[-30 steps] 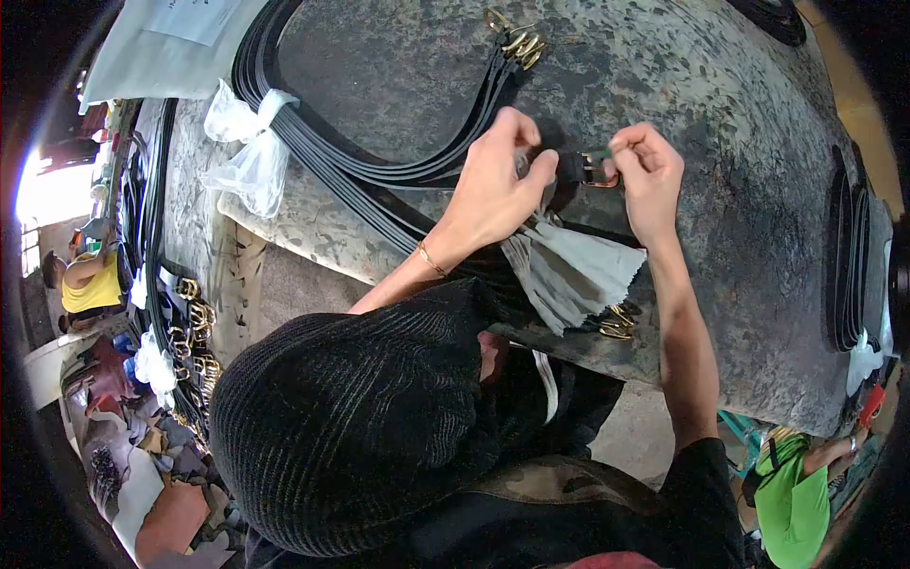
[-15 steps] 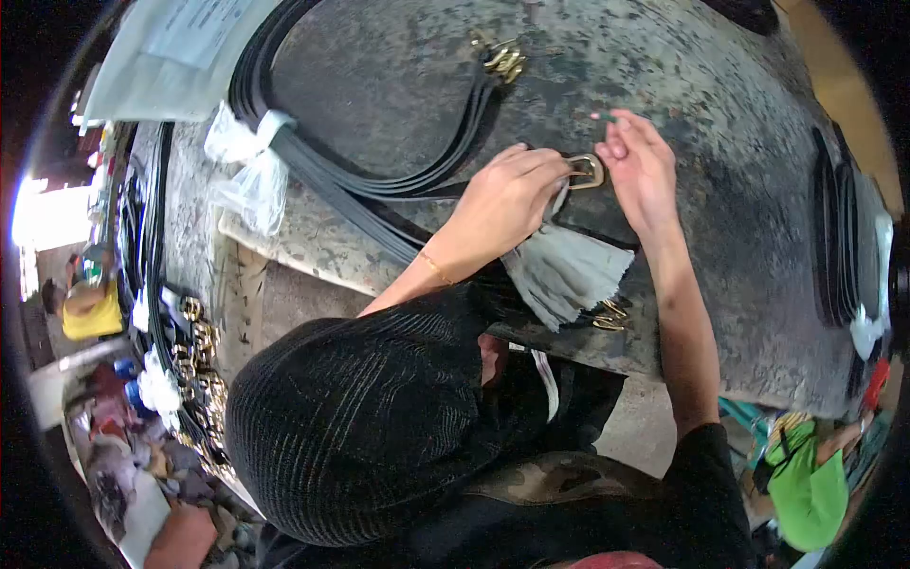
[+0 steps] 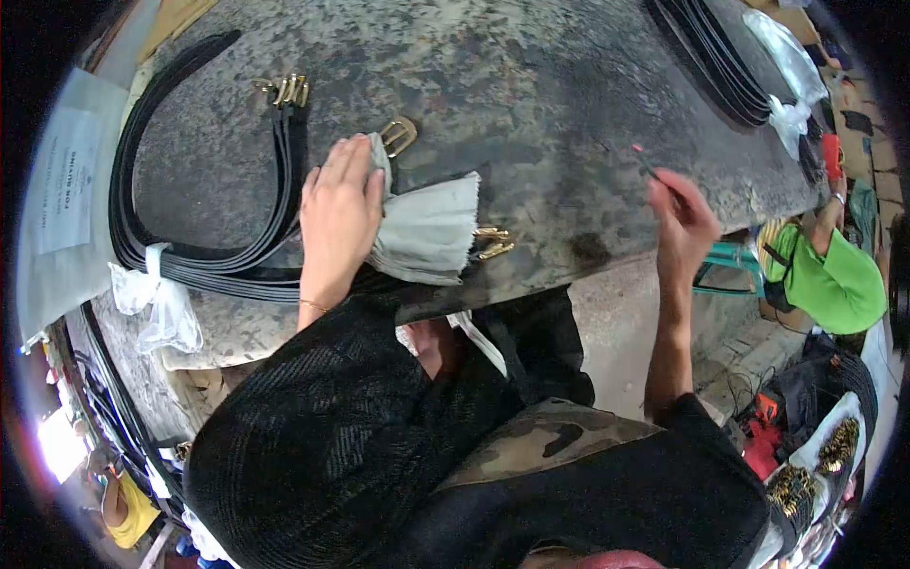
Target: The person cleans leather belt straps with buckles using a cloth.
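My left hand (image 3: 341,204) lies over a dark strap, its fingers close together on the narrow end of a grey cloth (image 3: 431,228) with a zigzag edge. Just beyond its fingertips, a gold buckle (image 3: 400,137) rests on the worn table. Out to the right and above the table's front edge, my right hand (image 3: 684,223) pinches a thin dark stick (image 3: 645,163) with a pinkish-red tip. More gold buckles (image 3: 493,243) show beside the cloth. What lies under my left palm is hidden.
A curved bundle of black straps (image 3: 128,190) with gold buckles (image 3: 289,91) lies at left, tied with clear plastic (image 3: 166,303). Another strap bundle (image 3: 716,66) is at upper right. A person in green (image 3: 834,275) is at right, a person in yellow (image 3: 133,512) at lower left.
The view has swung, so the table's contents appear further left. My right hand has moved away from the buckle with the stick. My left hand now lies flatter, with the buckle beyond its fingertips.
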Demonstrator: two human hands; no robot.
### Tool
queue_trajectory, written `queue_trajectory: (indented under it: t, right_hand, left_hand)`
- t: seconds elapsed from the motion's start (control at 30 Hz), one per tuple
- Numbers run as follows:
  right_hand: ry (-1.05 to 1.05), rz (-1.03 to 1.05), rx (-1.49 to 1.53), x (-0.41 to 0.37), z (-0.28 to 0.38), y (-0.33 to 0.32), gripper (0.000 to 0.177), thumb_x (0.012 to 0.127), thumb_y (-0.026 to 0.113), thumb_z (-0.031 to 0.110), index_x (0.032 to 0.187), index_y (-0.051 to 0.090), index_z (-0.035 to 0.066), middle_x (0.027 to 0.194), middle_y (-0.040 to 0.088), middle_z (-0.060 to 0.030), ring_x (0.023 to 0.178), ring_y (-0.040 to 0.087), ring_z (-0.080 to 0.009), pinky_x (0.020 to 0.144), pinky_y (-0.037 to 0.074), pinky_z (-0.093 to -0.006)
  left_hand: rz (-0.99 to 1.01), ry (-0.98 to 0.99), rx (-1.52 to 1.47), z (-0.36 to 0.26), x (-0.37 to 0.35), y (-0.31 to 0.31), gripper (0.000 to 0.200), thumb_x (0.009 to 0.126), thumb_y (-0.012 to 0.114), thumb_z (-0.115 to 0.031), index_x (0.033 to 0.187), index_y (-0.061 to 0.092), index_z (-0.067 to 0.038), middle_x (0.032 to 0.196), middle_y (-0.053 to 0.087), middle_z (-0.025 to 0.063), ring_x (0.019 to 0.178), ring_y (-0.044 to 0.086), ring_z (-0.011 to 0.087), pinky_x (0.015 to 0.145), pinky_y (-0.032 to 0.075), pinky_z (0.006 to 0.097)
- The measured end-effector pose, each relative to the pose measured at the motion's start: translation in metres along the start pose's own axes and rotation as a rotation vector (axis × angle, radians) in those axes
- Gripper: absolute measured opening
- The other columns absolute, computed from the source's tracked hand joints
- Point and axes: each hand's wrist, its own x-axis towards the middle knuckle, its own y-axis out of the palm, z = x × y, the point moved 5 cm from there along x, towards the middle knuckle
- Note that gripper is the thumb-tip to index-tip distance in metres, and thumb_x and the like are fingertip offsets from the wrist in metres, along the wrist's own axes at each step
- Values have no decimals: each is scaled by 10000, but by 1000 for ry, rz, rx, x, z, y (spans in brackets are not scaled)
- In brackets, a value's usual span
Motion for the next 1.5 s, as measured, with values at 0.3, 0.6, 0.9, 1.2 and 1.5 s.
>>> queue_trajectory:
  t: [0.3, 0.6, 0.9, 1.2, 1.5]
  right_hand:
    - [-333, 16, -536, -57, -43, -52, 130, 773, 706, -56, 871, 646, 6, 883, 659, -101, 742, 632, -214, 646, 509, -298]
    - [-321, 62, -450, -47, -30, -68, 130, 826, 701, -2, 933, 626, -5, 848, 630, -82, 724, 594, -154, 644, 471, -263]
    - [572, 27, 597, -64, -127, -99, 361, 909, 617, -22, 693, 371, 131, 751, 516, -13, 691, 497, -105, 595, 396, -242]
    - [493, -63, 723, -60, -109, -99, 298, 925, 615, 2, 712, 433, 104, 751, 525, -17, 747, 535, -123, 616, 395, -265]
    - [459, 124, 783, -38, -72, -52, 82, 946, 594, 37, 1028, 594, 47, 993, 638, -46, 922, 620, -132, 739, 496, -265]
  left_hand:
    - [-10, 9, -39, 4, 0, 7, 356, 927, 557, -186, 1243, 577, -22, 1272, 594, 134, 1211, 544, 297, 991, 425, 419]
    - [-17, -32, -87, 4, -6, 5, 368, 920, 567, -191, 1244, 576, -17, 1265, 599, 147, 1183, 556, 315, 982, 435, 413]
    - [-31, -33, -80, 7, -2, 8, 358, 907, 581, -186, 1228, 593, -28, 1265, 604, 138, 1164, 571, 312, 977, 441, 417]
    - [-89, -44, -175, 5, -5, 3, 281, 844, 628, -92, 1111, 659, -10, 1193, 640, 151, 1094, 608, 332, 926, 486, 399]
    - [-211, -182, -840, 35, -9, -30, 156, 687, 517, 93, 757, 640, 27, 931, 697, 116, 989, 645, 246, 877, 484, 321]
